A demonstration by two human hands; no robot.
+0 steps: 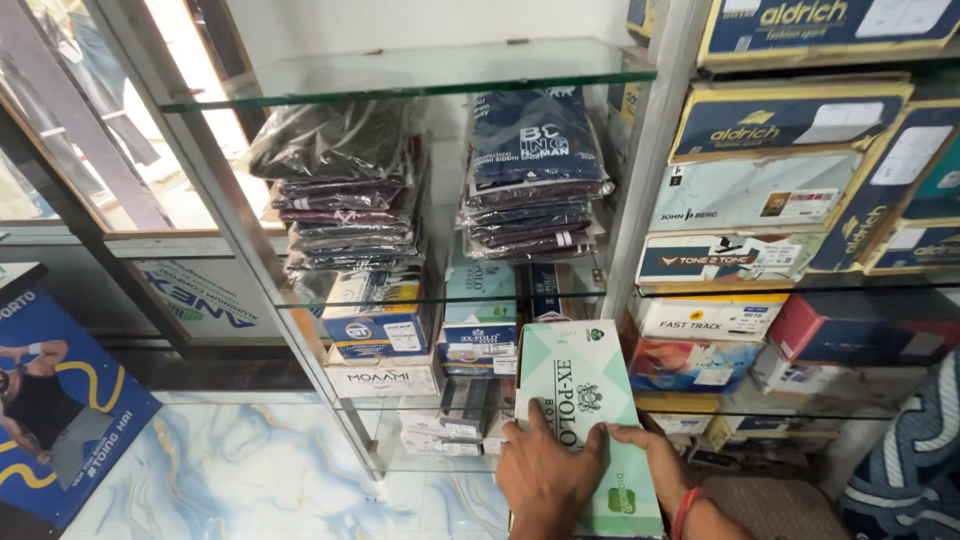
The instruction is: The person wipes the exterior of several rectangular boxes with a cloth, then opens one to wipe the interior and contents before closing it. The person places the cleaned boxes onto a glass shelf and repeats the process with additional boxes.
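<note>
A shop corner with glass shelves (420, 70) over a marbled floor (250, 470). Both hands, left hand (545, 480) and right hand (655, 465), grip a pale green box (585, 385), its long axis running away toward the shelves.

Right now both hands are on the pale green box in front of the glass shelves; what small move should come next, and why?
Probably slide the pale green box forward onto the glass shelf behind it. The left hand lies flat on its near end and the right hand grips its side, and its far end already points at the stacked boxes there.
</note>
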